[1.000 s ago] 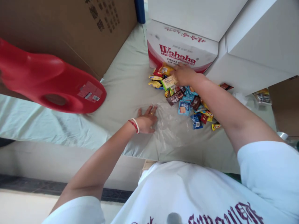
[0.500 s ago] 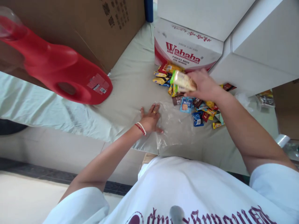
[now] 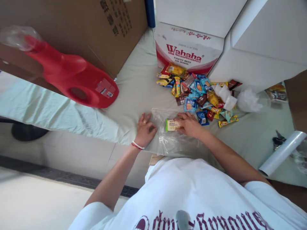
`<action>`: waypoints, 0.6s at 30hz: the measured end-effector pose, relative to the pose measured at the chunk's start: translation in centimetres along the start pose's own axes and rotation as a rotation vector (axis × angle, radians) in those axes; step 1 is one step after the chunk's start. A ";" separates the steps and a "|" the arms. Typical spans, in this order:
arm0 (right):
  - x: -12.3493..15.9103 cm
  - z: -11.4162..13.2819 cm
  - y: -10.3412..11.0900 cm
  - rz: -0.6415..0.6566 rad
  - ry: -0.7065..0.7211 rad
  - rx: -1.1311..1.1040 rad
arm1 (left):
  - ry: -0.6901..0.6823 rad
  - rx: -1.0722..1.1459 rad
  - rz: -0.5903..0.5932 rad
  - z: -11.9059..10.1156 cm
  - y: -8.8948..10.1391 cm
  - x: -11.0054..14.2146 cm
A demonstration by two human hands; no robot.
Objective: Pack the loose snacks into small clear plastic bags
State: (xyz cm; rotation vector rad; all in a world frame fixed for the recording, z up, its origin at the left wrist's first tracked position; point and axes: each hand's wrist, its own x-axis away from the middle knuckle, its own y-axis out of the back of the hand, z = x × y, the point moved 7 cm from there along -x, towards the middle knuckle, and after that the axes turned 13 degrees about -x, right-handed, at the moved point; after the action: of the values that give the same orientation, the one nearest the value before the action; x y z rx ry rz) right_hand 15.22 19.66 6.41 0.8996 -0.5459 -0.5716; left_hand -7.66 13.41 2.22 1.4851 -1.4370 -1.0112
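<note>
A clear plastic bag (image 3: 165,143) lies flat at the front edge of the cloth-covered table. At its left edge is my left hand (image 3: 145,130), thumb and forefinger pinched together on the film, other fingers stretched out. My right hand (image 3: 190,125) grips a small cream-coloured snack packet (image 3: 170,125) with a green end, low over the bag; my fingers cover its right part. Just beyond lies a pile of small wrapped snacks, among them a light blue packet (image 3: 190,104), a dark blue packet (image 3: 202,118) and a yellow stick packet (image 3: 227,121).
Behind the pile stands a Wahaha water carton (image 3: 187,52) with white boxes (image 3: 263,64) beside it. A red jug (image 3: 83,80) lies at the left before a brown carton (image 3: 72,32). Crumpled white plastic (image 3: 248,100), scissors (image 3: 278,140) and a film roll (image 3: 283,153) are on the right.
My right hand has brought the cream packet from above the snack pile down toward me, over the bag. My left hand has shifted to the bag's left edge, its spread thumb and forefinger now together.
</note>
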 end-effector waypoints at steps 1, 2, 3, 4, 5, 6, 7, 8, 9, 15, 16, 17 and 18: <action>0.1 0.3 0.1 -0.021 0.023 0.004 | 0.086 0.011 -0.085 0.5 0.5 0.5; 0.2 0.6 0.1 -0.037 0.053 0.009 | 0.180 0.016 -0.171 0.8 1.0 1.2; 0.2 0.9 0.0 -0.047 0.080 0.015 | 0.268 0.019 -0.245 0.8 1.4 1.8; 0.2 1.1 -0.1 -0.048 0.099 0.022 | 0.330 0.022 -0.293 0.3 1.6 2.2; 0.0 1.2 -0.3 -0.042 0.109 0.029 | 0.359 0.025 -0.313 -0.5 1.7 2.4; -0.2 1.2 -0.5 -0.033 0.110 0.033 | 0.358 0.025 -0.306 -1.6 1.5 2.3; -0.4 1.0 -0.7 -0.025 0.105 0.030 | 0.339 0.025 -0.279 -2.8 1.2 1.9; -0.7 0.8 -0.8 -0.020 0.098 0.018 | 0.314 0.027 -0.244 -3.8 0.8 1.4; -1.0 0.5 -0.8 -0.016 0.090 -0.002 | 0.301 0.031 -0.211 -4.4 0.4 0.9; -1.4 -1.1 -0.8 0.017 0.090 -0.052 | 0.469 0.100 -0.104 0.6 0.0 0.1; -1.2 -1.0 -0.7 0.016 0.099 -0.038 | 0.499 0.074 -0.104 1.7 0.4 0.5; -1.0 -0.9 -0.6 0.011 0.103 -0.023 | 0.516 0.035 -0.134 2.5 1.0 1.1; -0.8 -0.7 -0.6 0.004 0.102 -0.011 | 0.509 -0.011 -0.193 2.9 1.8 1.7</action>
State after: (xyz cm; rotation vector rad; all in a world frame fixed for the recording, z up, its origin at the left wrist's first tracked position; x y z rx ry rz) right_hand 14.98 20.30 5.40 0.9124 -0.4517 -0.5220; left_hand -10.95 11.64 2.92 1.7414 -0.9387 -0.6778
